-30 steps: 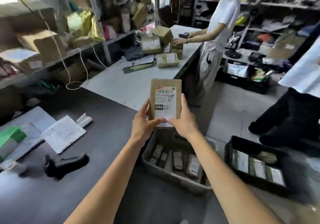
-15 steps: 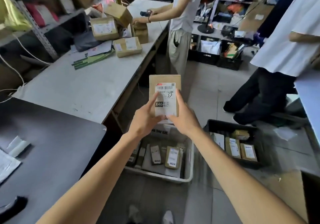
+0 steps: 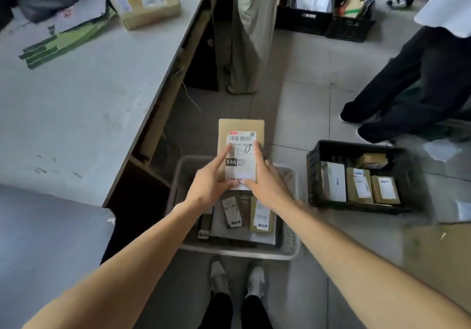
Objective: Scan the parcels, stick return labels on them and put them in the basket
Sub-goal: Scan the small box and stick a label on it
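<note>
Parcel (image 3: 240,130) lowered over basket (image 3: 290,249), between both hands.

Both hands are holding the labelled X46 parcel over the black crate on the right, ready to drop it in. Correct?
Not quite. In the head view both hands, left hand and right hand, do hold the X46 parcel, but it hangs over the light grey basket directly in front of the person. The black crate sits apart to the right.
</note>
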Demonstrator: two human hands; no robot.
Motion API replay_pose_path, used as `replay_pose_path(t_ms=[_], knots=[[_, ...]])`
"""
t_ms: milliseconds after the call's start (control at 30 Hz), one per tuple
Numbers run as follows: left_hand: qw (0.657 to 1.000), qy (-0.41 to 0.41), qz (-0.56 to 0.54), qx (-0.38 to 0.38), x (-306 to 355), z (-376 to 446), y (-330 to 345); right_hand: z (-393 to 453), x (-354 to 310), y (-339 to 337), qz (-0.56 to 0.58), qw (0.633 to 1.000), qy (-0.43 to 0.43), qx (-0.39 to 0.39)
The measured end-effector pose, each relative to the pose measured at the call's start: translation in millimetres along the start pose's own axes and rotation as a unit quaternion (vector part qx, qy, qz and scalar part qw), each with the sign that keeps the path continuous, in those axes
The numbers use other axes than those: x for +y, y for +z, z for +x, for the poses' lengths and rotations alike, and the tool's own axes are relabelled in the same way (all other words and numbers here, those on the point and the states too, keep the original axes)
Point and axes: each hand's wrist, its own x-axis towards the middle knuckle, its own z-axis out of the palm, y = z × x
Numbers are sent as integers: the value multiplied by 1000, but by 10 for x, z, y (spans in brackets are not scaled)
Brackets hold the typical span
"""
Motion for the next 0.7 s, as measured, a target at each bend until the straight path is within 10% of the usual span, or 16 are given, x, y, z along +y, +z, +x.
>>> replay_pose_path(t_ms=[700], knots=[[993,-97,15,-61,-3914,1260,2160,1603,3152,2844,-34,992,58,-108]])
